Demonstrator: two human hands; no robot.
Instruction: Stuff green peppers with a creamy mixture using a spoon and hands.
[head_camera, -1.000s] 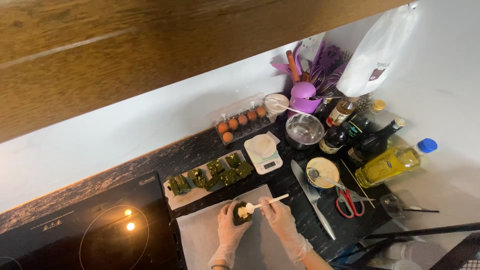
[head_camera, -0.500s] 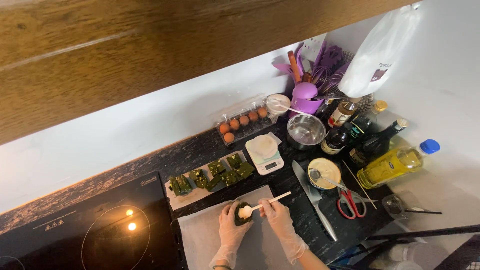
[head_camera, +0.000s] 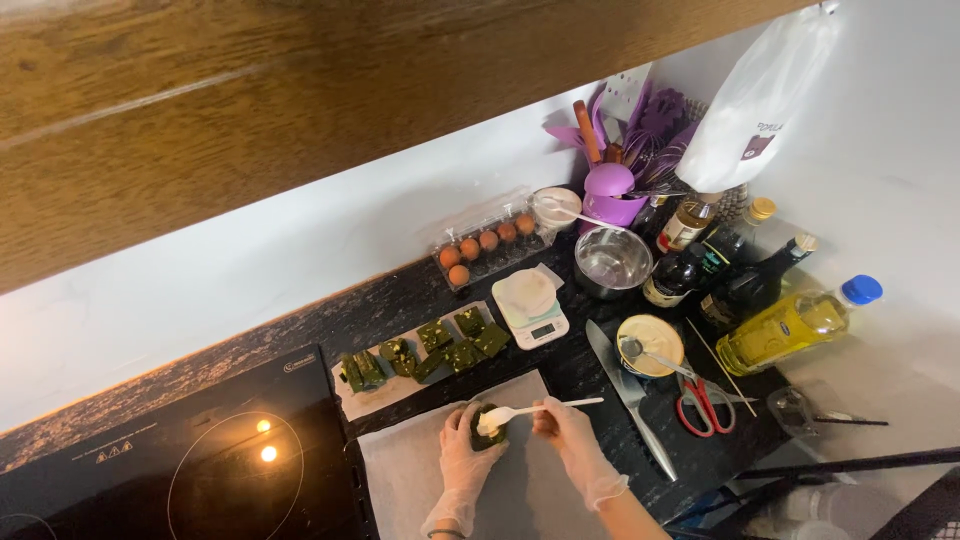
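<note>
A sheet of white paper is spread on the dark counter, just beside the black cooktop. Above the sheet, a green piece is cupped in the gloved left hand, fingers curled about it. A white spoon is pinched in the gloved right hand. Its long axis runs left to right, the bowl resting on the piece and the handle pointing towards the knife.

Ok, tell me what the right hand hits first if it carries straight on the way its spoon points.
The right hand holds a white spoon aimed leftward; its bowl already sits at the dark green piece cupped in the left hand. So that piece comes first, then the left hand's fingers, though depth is hard to judge.
</note>
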